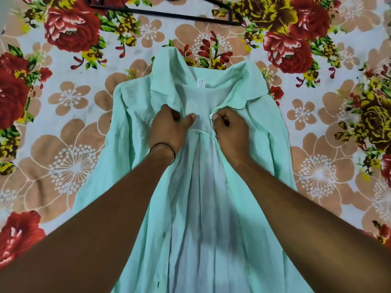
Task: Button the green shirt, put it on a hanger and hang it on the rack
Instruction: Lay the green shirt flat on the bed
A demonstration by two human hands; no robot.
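Note:
A pale green shirt (131, 144) lies face up on a flowered bedsheet, front open, collar pointing away from me and a white label showing inside the neck. My left hand (169, 127) grips the left front edge just below the collar, fingers curled into the cloth. My right hand (230, 130) pinches the right front edge at the same height, thumb beside a small white button (211, 116). A gap of inner cloth separates the two edges. A black hanger (169, 14) lies flat on the sheet beyond the collar.
The floral bedsheet (317, 123) spreads on all sides of the shirt. The shirt's sleeves lie folded along its sides. A dark band circles my left wrist. No rack is in view.

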